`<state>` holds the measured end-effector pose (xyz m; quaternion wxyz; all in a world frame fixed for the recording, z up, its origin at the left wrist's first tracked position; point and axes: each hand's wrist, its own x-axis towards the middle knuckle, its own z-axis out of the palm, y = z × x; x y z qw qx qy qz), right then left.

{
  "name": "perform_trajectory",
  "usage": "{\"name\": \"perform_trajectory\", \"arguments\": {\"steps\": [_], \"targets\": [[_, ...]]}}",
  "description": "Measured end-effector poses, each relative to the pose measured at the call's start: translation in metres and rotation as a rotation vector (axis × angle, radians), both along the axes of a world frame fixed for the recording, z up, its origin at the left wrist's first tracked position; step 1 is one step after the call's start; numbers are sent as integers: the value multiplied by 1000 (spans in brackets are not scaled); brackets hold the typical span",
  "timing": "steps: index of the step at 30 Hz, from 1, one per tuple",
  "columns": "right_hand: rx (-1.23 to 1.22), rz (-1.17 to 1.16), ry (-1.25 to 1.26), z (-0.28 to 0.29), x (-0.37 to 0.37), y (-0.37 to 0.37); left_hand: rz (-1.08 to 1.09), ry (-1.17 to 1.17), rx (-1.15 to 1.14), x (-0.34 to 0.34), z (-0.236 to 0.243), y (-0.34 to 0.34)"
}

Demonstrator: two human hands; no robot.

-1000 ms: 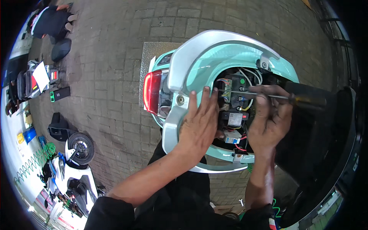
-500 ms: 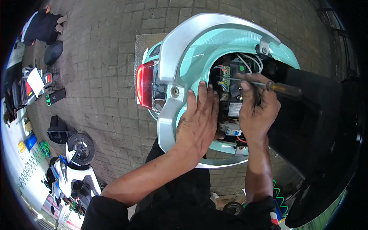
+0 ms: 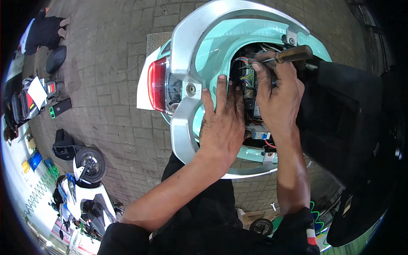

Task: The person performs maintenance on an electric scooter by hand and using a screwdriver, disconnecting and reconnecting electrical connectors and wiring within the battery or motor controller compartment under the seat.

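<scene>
A mint-green scooter rear (image 3: 216,46) with a silver grab rail (image 3: 187,55) and a red tail light (image 3: 156,84) fills the upper middle. Its raised black seat (image 3: 344,119) stands at the right. My left hand (image 3: 222,123) lies flat, fingers together, on the green panel beside the open compartment. My right hand (image 3: 276,95) grips a screwdriver with a brown handle (image 3: 293,54); its shaft points left into the wiring and electrical parts (image 3: 248,78) inside the compartment. Both hands hide the lower part of the compartment.
Grey brick paving surrounds the scooter. A white scooter with a bare front wheel (image 3: 90,163) stands at the lower left. Black parts and a small case (image 3: 60,107) lie on the ground at left. Another person (image 3: 42,29) crouches at the far upper left.
The view has come closer to the scooter. My right hand with the screwdriver has shifted toward the top of the compartment. My left hand has stayed flat on the green panel.
</scene>
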<state>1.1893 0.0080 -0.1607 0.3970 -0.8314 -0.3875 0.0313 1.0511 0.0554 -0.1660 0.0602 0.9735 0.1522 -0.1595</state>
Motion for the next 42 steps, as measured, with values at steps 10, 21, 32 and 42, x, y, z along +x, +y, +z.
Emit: {"name": "perform_trajectory", "arguments": {"steps": [10,21,32,42], "targets": [[17,43,-59,-4,0,6,37,-60,-113,-4,-1,5],[-28,129,-60,-2,6,4,42,-63,-102,-5,-4,4],[-35,175,-39,1,14,6,63,-83,-164,-3,1,5],[-77,175,-104,4,14,5,58,-67,-127,-2,0,3]]}}
